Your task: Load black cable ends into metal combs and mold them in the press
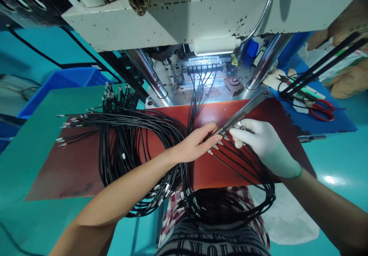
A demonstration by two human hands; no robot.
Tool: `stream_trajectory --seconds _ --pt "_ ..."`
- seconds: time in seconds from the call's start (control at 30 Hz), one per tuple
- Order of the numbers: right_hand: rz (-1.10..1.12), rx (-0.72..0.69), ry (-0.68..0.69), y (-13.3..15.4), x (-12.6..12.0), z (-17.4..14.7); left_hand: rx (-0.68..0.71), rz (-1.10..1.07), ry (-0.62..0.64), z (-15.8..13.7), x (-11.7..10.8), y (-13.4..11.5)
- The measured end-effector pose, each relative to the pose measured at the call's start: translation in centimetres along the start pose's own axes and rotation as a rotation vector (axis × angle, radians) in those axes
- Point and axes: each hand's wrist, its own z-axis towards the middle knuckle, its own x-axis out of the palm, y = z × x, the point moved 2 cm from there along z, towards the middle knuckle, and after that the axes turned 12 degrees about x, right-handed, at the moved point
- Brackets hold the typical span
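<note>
My bare left hand (198, 142) grips the near end of a long narrow metal bar (241, 112), thumb along its side. The bar slants up to the right over the red-brown board. At its near edge, several black cables with metal connector ends (218, 144) hang down toward my lap. My right hand (258, 144), in a white glove, pinches a small metal connector (240, 125) beside the bar. A large bundle of black cables (115, 148) lies left of my left forearm, with its connector ends pointing left and up.
Ahead stands a press with two steel posts (261, 62) and a lit fixture (204, 66) from which several cables run toward me. A white lamp (215, 45) hangs above it. Red-handled scissors (322, 110) lie on the blue side table (342, 123). At left is a blue bin (63, 81).
</note>
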Motion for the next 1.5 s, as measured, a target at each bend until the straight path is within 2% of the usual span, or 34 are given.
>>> stream_trajectory --seconds 0.1,0.23,0.5,0.6,0.7,0.83,1.03,1.17,1.37,1.43,1.5 --pt "-0.031 0.036 -0.019 -0.9 -0.2 0.0 -0.063 -0.084 0.001 -0.1 0.1 0.3" --pt "0.018 0.116 -0.121 -2.3 -0.8 -0.4 -0.187 -0.237 -0.008 -0.2 0.1 0.8" --pt "0.119 0.138 -0.337 -2.0 -0.7 -1.4 -0.240 -0.253 -0.014 -0.3 0.0 0.9" --pt "0.150 0.082 -0.371 -1.7 -0.7 -1.6 -0.256 -0.256 -0.008 -0.3 -0.1 0.9" --pt "0.066 0.017 -0.248 -1.0 -0.8 -1.6 -0.259 -0.261 0.001 -0.3 -0.1 0.9" --pt "0.000 0.006 -0.040 0.0 -0.9 -1.3 -0.259 -0.300 0.010 -0.3 -0.1 0.9" --pt "0.041 0.038 0.105 0.7 -1.2 -0.7 -0.260 -0.272 0.023 -0.4 -0.1 1.0" --pt "-0.009 0.031 0.092 0.8 -1.3 -0.5 -0.185 -0.221 0.032 -0.2 -0.1 0.6" --pt "-0.095 0.000 0.057 -0.2 -1.3 -0.2 -0.013 0.046 0.059 0.1 0.3 0.1" --pt "-0.085 0.008 0.064 -0.7 -1.3 -0.2 -0.035 0.024 0.052 0.1 0.4 0.3" --pt "0.024 0.037 0.066 -1.4 -1.4 -0.2 -0.090 -0.078 0.049 0.1 0.5 0.6"
